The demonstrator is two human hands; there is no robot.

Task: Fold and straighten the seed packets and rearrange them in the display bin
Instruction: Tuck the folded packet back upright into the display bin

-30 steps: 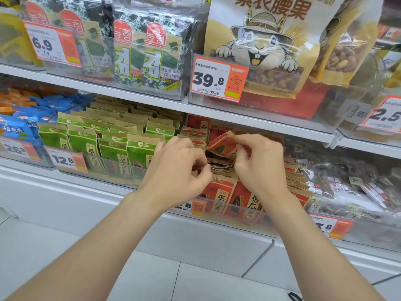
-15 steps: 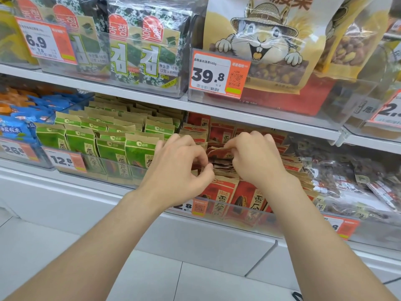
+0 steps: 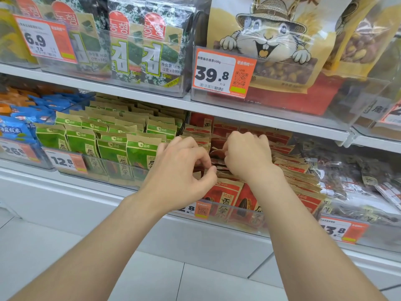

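Where the two hands meet: over the middle of the display bin (image 3: 238,216), a clear tub on the lower shelf, with the knuckles close together.
Left hand (image 3: 180,170): thumb and forefinger are pinched on a brown paper edge among the red seed packets (image 3: 225,196); the other fingers are curled above.
Right hand (image 3: 245,155): fingers are curled down around the top of a crumpled packet (image 3: 217,152), which sits tilted between the two hands; the fingertips are hidden from here.
Both hands on one packet: I cannot tell.
Red seed packets: the front ones stand upright against the clear wall, and those to the right lean in a fanned row.
Green packets (image 3: 138,148): upright rows in the bin just to the left, with a 12.8 tag (image 3: 65,161) on its front.
Shelf above: seaweed packs (image 3: 138,51), and beside them a hamster bag (image 3: 271,40) behind a 39.8 tag (image 3: 223,72).
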